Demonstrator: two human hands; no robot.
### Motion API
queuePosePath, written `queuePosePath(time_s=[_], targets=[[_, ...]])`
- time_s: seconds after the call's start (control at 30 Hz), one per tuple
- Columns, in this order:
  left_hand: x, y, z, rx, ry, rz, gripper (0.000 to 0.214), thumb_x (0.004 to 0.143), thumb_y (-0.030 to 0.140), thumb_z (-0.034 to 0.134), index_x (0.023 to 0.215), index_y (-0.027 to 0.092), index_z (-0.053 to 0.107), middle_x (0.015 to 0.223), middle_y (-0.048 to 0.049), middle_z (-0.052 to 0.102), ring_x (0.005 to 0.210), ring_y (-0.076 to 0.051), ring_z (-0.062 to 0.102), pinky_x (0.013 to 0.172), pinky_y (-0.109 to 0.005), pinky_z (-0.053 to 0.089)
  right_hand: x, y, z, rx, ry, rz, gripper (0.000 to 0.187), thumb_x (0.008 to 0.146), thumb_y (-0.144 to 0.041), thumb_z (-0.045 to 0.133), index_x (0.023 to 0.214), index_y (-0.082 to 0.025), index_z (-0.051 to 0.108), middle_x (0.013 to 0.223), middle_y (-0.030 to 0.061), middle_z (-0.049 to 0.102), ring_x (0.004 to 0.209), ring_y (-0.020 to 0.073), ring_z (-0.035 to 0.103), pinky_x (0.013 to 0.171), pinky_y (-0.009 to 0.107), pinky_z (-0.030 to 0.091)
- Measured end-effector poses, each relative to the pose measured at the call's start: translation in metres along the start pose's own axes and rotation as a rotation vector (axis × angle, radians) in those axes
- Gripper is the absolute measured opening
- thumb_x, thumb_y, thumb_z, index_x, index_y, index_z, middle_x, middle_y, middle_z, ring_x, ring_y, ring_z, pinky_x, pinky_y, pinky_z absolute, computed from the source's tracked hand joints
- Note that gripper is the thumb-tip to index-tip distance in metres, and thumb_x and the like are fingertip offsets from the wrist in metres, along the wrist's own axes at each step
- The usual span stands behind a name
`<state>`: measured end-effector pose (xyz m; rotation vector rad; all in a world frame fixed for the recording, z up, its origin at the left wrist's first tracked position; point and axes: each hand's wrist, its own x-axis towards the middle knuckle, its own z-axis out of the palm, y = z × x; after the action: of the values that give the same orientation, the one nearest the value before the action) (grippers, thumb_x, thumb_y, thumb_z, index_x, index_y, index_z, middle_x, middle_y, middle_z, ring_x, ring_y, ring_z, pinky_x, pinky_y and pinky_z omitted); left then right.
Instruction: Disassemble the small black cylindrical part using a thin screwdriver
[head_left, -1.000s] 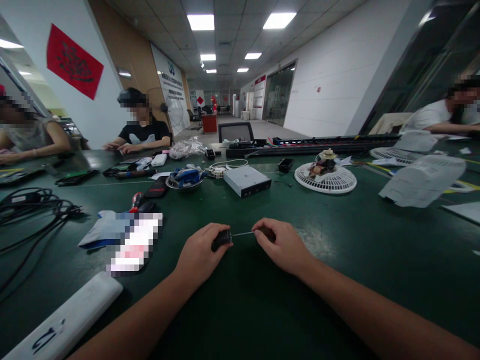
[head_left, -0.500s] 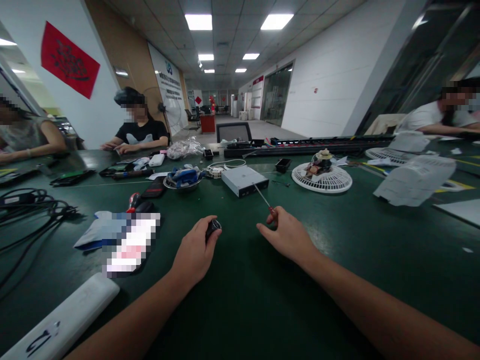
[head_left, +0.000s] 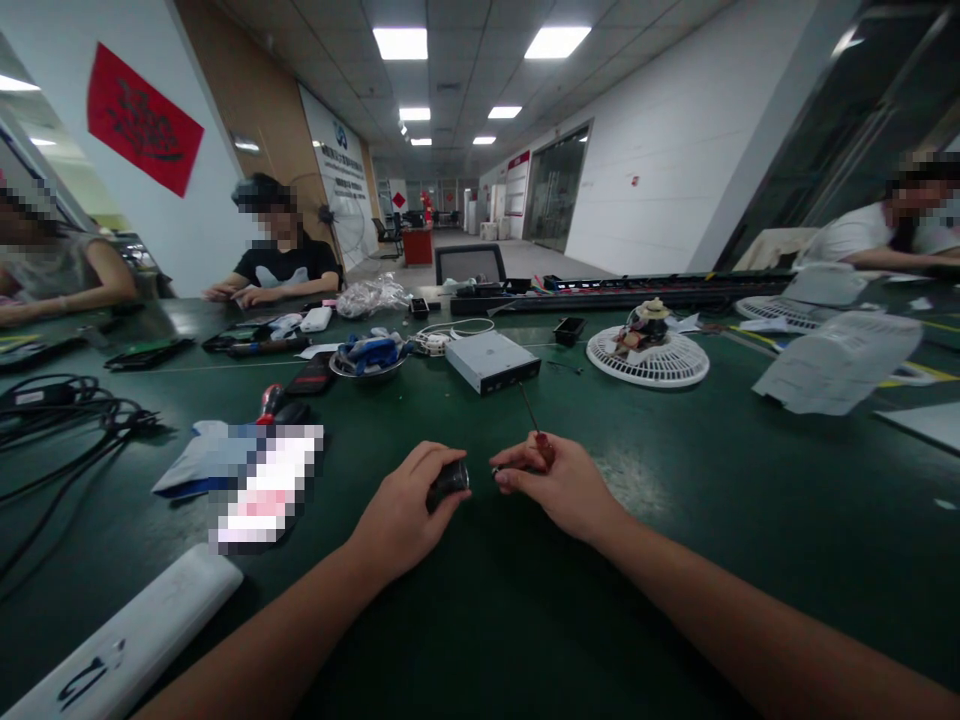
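Observation:
My left hand is closed around a short black cylinder, whose round end with a pale rim faces right. Just across from it, my right hand keeps a red-handled screwdriver in its grip, the shaft pointing up and away. Between the right thumb and forefinger is a tiny dark piece, too small to name. A narrow gap separates the two hands. Beyond the screwdriver tip lies a grey optical drive with a black front.
To the right are a white fan grille with a motor and a white plastic housing. A metal bowl holds blue cloth. On the left lie a red-handled tool, black cables and a white bar. Several people sit around the table.
My hands have come closer together. The black cylinder has turned to point right, and the right thumb and forefinger have closed on a tiny piece. The screwdriver has swung steeper, off the drive.

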<state>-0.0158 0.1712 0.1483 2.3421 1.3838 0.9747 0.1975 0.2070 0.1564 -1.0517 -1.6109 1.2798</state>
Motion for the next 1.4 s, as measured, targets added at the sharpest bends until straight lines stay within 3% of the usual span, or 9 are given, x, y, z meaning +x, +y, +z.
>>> queuePosePath(time_s=[0.13, 0.37, 0.63, 0.77, 0.9, 1.2, 1.4], targets=[[-0.004, 0.005, 0.0, -0.029, -0.079, 0.09, 0.039, 0.082, 0.014, 0.062, 0.12, 0.023, 0.056, 0.115, -0.0077, 0.058, 0.104, -0.021, 0.059, 0.089, -0.036, 0.052, -0.008, -0.003, 0.003, -0.08, 0.001, -0.112, 0.035, 0.073, -0.026, 0.074, 0.06, -0.021, 0.041, 0.085, 0.0047, 0.073, 0.08, 0.0197, 0.068, 0.081, 0.04, 0.054], [-0.005, 0.004, 0.002, -0.018, -0.067, 0.118, 0.033, 0.085, 0.017, 0.062, 0.117, 0.022, 0.058, 0.112, -0.007, 0.061, 0.101, -0.019, 0.06, 0.088, -0.032, 0.051, -0.016, -0.004, 0.008, -0.009, -0.061, -0.243, 0.041, 0.072, -0.024, 0.072, 0.06, -0.022, 0.033, 0.081, 0.0023, 0.067, 0.074, 0.0166, 0.065, 0.07, 0.033, 0.054], [-0.006, 0.003, -0.001, -0.024, -0.169, 0.152, 0.033, 0.087, 0.022, 0.063, 0.119, 0.022, 0.058, 0.114, -0.0064, 0.066, 0.104, -0.02, 0.061, 0.093, -0.035, 0.049, -0.013, 0.0, 0.008, -0.057, -0.106, -0.112, 0.038, 0.072, -0.021, 0.071, 0.06, -0.021, 0.035, 0.079, 0.0009, 0.065, 0.073, 0.0151, 0.061, 0.07, 0.032, 0.05], [-0.005, 0.004, -0.002, -0.007, -0.215, 0.164, 0.033, 0.088, 0.022, 0.062, 0.12, 0.022, 0.057, 0.114, -0.0057, 0.066, 0.103, -0.019, 0.061, 0.092, -0.035, 0.05, -0.01, 0.004, 0.008, -0.002, -0.15, -0.056, 0.039, 0.07, -0.018, 0.07, 0.06, -0.022, 0.032, 0.076, -0.0006, 0.063, 0.068, 0.0129, 0.058, 0.065, 0.028, 0.047], [-0.005, 0.006, 0.001, 0.041, -0.269, 0.212, 0.034, 0.088, 0.022, 0.061, 0.122, 0.022, 0.054, 0.113, -0.006, 0.066, 0.101, -0.02, 0.061, 0.09, -0.037, 0.05, -0.01, 0.005, 0.009, -0.022, -0.194, -0.021, 0.031, 0.067, -0.017, 0.071, 0.066, -0.021, 0.04, 0.071, -0.0032, 0.056, 0.062, 0.0108, 0.05, 0.057, 0.025, 0.042], [-0.007, 0.009, 0.002, 0.057, -0.271, 0.207, 0.037, 0.088, 0.022, 0.062, 0.124, 0.022, 0.052, 0.116, -0.0054, 0.066, 0.103, -0.02, 0.061, 0.09, -0.036, 0.05, -0.011, 0.006, 0.006, 0.13, -0.34, -0.079, 0.032, 0.071, -0.014, 0.069, 0.073, -0.021, 0.038, 0.077, -0.0027, 0.052, 0.069, 0.0121, 0.051, 0.064, 0.027, 0.043], [-0.008, 0.009, 0.003, 0.049, -0.268, 0.216, 0.039, 0.087, 0.022, 0.063, 0.124, 0.021, 0.052, 0.117, -0.0051, 0.066, 0.104, -0.02, 0.062, 0.092, -0.036, 0.05, -0.012, 0.005, 0.007, -0.075, -0.243, -0.155, 0.026, 0.071, -0.013, 0.067, 0.07, -0.021, 0.042, 0.074, -0.0025, 0.051, 0.065, 0.0119, 0.048, 0.06, 0.027, 0.042]])
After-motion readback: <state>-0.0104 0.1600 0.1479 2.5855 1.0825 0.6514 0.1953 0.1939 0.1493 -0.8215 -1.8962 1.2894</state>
